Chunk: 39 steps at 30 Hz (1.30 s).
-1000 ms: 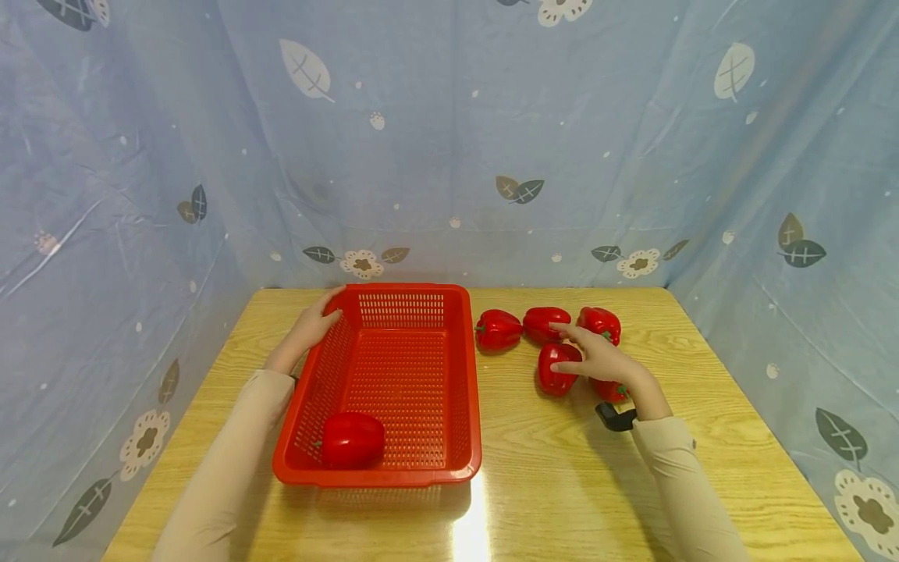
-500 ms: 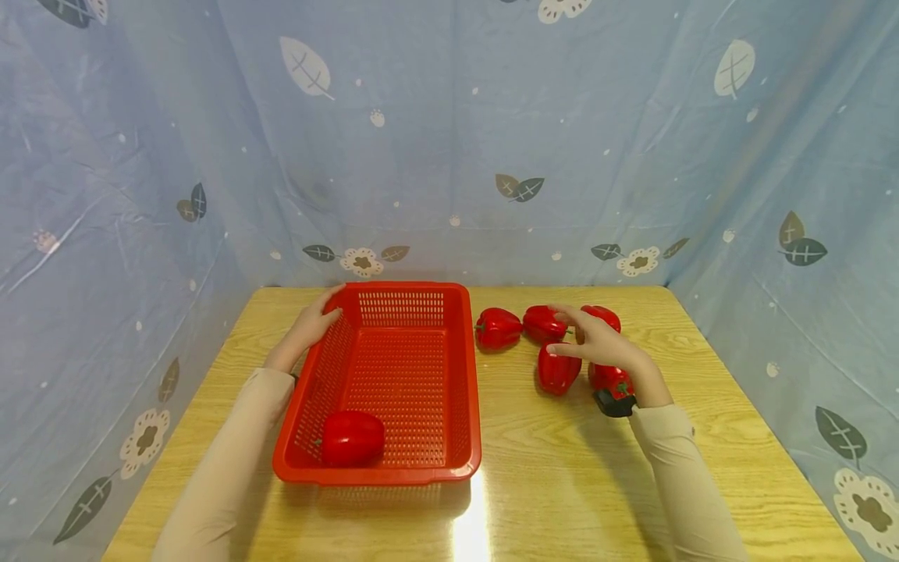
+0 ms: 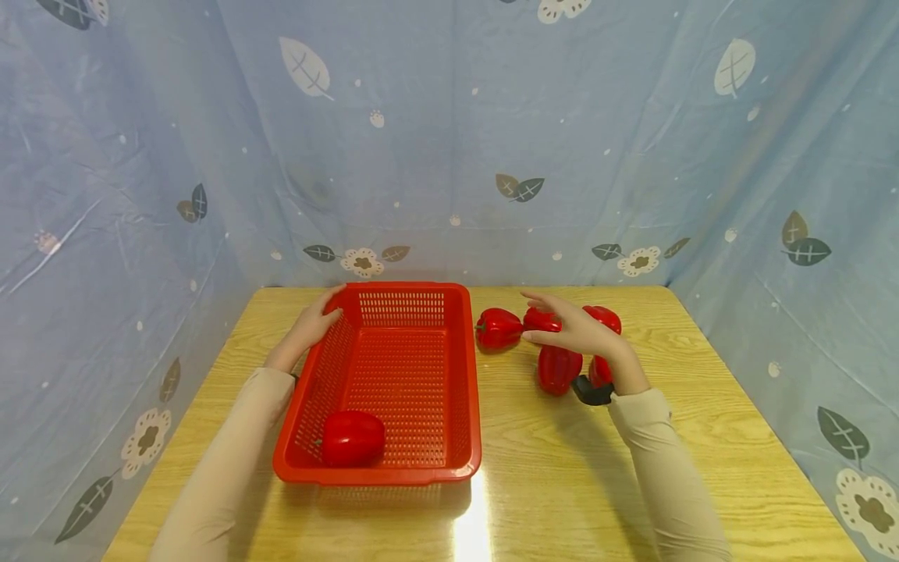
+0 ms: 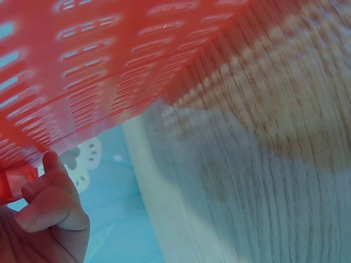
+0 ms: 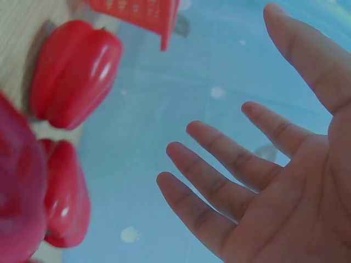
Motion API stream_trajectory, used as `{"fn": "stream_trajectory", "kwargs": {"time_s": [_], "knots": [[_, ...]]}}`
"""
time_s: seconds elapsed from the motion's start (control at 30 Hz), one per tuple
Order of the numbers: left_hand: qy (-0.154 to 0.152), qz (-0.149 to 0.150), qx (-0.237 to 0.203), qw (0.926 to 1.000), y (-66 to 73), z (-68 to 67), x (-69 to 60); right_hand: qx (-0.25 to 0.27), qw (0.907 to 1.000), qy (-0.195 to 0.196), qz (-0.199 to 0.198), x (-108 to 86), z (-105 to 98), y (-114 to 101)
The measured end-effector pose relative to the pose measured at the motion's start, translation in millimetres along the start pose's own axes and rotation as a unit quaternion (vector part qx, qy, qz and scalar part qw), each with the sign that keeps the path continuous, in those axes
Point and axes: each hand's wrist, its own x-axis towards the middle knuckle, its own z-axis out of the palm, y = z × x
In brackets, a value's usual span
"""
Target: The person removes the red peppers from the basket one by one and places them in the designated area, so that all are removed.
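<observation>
My left hand [image 3: 306,328] grips the left rim of a red plastic basket [image 3: 474,437] near its far corner; in the left wrist view, curled fingers [image 4: 52,205] show beneath the rim. One red bell pepper [image 3: 353,439] lies in the basket's near left corner. My right hand [image 3: 579,332], fingers spread and holding nothing, hovers above a group of red bell peppers on the table. Its thumb side is nearest the leftmost pepper [image 3: 499,329]. Partly covered by that hand are a back pepper [image 3: 541,318], a front pepper [image 3: 558,371] and others to the right.
The wooden table [image 3: 534,499] ends at a blue patterned curtain [image 3: 421,156] at the back and both sides. Behind the right hand sits another pepper [image 3: 604,317]. A black wrist strap piece [image 3: 591,392] hangs below the right wrist.
My right hand has moved left over the peppers, from above the front pepper toward the leftmost one. The left hand, basket and peppers stay where they were.
</observation>
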Motion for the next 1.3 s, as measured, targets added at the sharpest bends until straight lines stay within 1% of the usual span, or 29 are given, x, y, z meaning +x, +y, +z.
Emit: {"fn": "stream_trajectory", "kwargs": {"time_s": [0.23, 0.37, 0.4, 0.47, 0.6, 0.63, 0.7, 0.77, 0.93, 1.13, 1.3], "knots": [[0.003, 0.001, -0.006, 1.0, -0.2, 0.3, 0.2, -0.012, 0.9994, -0.009, -0.031, 16.7, 6, -13], [0.0, -0.002, -0.008, 1.0, -0.9, 0.4, -0.2, -0.013, 0.9988, -0.014, -0.044, 21.8, 9, -21], [-0.001, -0.003, -0.009, 1.0, -0.6, 0.1, -0.6, -0.01, 0.9989, -0.016, -0.044, 22.7, 10, -23], [-0.002, -0.005, -0.012, 0.9999, -0.2, 0.0, -1.2, -0.001, 0.9988, -0.02, -0.044, 21.9, 10, -33], [-0.004, -0.008, -0.013, 0.9999, 0.5, -0.3, -1.8, 0.02, 0.998, -0.032, -0.05, 25.2, 14, -39], [-0.005, -0.008, -0.012, 0.9999, 0.4, 0.0, -1.6, 0.023, 0.9976, -0.036, -0.054, 26.1, 15, -41], [-0.004, -0.01, -0.016, 0.9998, 0.3, 0.1, -1.3, 0.026, 0.9965, -0.042, -0.067, 31.0, 18, -37], [-0.004, -0.011, -0.015, 0.9998, 0.0, 0.0, -0.8, 0.026, 0.9955, -0.048, -0.078, 34.4, 20, -41], [0.0, -0.011, -0.011, 0.9999, -0.4, -0.6, -0.1, 0.014, 0.9922, -0.064, -0.105, 43.9, 26, -53], [-0.001, -0.008, -0.015, 0.9998, 0.0, -0.7, -0.6, -0.012, 0.9894, -0.081, -0.119, 53.7, 36, -68], [0.008, 0.001, 0.003, 1.0, -0.8, -0.7, 0.7, -0.033, 0.9867, -0.095, -0.127, 59.2, 46, -79]]}}
